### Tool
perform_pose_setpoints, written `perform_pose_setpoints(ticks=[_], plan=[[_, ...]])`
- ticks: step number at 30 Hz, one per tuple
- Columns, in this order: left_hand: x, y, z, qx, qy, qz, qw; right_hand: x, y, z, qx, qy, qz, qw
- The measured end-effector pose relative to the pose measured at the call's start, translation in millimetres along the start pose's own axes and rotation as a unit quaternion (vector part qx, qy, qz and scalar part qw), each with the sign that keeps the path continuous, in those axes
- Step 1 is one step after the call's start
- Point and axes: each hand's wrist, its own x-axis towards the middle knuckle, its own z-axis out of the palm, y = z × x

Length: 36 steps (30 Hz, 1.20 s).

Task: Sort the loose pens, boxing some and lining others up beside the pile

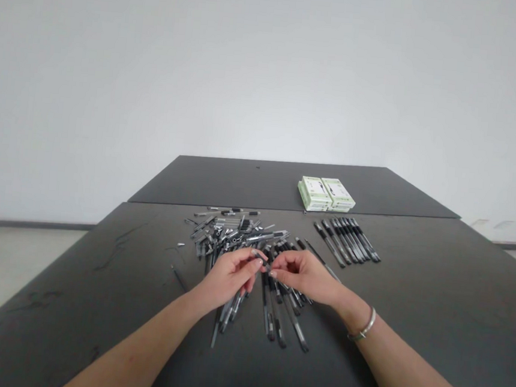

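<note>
My left hand [229, 278] and my right hand [304, 276] meet above a heap of black and clear pens and pen parts [231, 239]. Between their fingertips is a small grey and black pen part [259, 257], too small to identify exactly. The left fingers pinch it, and the right thumb and forefinger pinch its other end or a second piece. Loose black pens [281, 316] fan out beneath my hands and hide part of the heap. A tidy row of assembled black pens [346, 240] lies to the right, beyond my right hand.
Two white and green boxes [325, 194] stand stacked at the far side of the dark table [416, 291], whose two panels meet at a seam. A thin black pen refill [179, 278] lies left of the heap. A white wall rises behind the table.
</note>
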Motion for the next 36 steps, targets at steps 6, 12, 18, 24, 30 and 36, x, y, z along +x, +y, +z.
perform_pose_setpoints(ticks=[6,12,18,24,30,36], plan=[[-0.8,4.8,1.3,-0.022,0.034,0.013,0.999,1.4,4.1,-15.4,-0.052,0.051,-0.011,0.997],[-1.7,3.3,-0.7,-0.026,0.042,0.018,0.999,1.7,10.6,-61.2,-0.275,0.231,0.055,0.932],[-2.7,4.8,-1.6,-0.039,0.020,0.014,0.999,-3.3,17.6,-86.8,-0.482,0.245,0.127,0.831],[-4.0,10.7,0.5,-0.055,0.009,0.013,0.998,-6.3,20.1,-87.9,-0.520,0.195,0.168,0.814],[-3.4,8.6,-0.5,-0.052,0.008,0.032,0.998,-5.5,22.8,-87.4,-0.536,0.170,0.185,0.806],[-3.7,6.2,-1.0,-0.050,0.001,0.039,0.998,-4.0,25.4,-85.7,-0.555,0.157,0.197,0.793]])
